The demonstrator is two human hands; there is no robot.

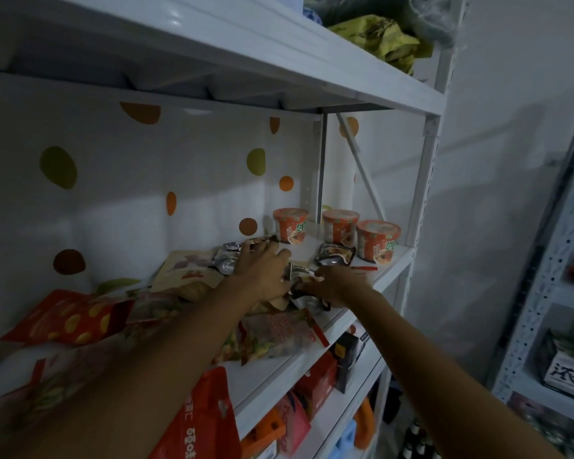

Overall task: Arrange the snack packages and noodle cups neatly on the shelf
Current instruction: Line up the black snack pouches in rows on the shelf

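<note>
red bag (63, 321): near left of the shelf (275, 367), flat and askew, partly under other wrappers
clear bag (279, 336): near edge, right of the red bag, flat, one red corner at the front lip
left hand (262, 271): mid shelf, palm down on a heap of small packets, fingers spread and straight, grasping nothing that shows
right hand (340, 284): just right of the left hand, fingers curled onto the dark packet (300, 273), seemingly pinching its edge; blur leaves the grip unsure
beige pouch (186, 271): left of the left hand, flat, tilted
far packet (335, 255): alone, just in front of the cups
cups: three, upright, far right: left cup (290, 226), mid cup (340, 226), right cup (378, 241), in a loose row
step in hand (judged): gathering the small packets into one stack
method: steady the heap with the flat left hand, lift each packet clear instead of dragging, square the edges, set the stack on the bare patch before the cups
risk: a forearm brushing the clear bag could push it off the lip; a reach too far could knock a cup
</note>
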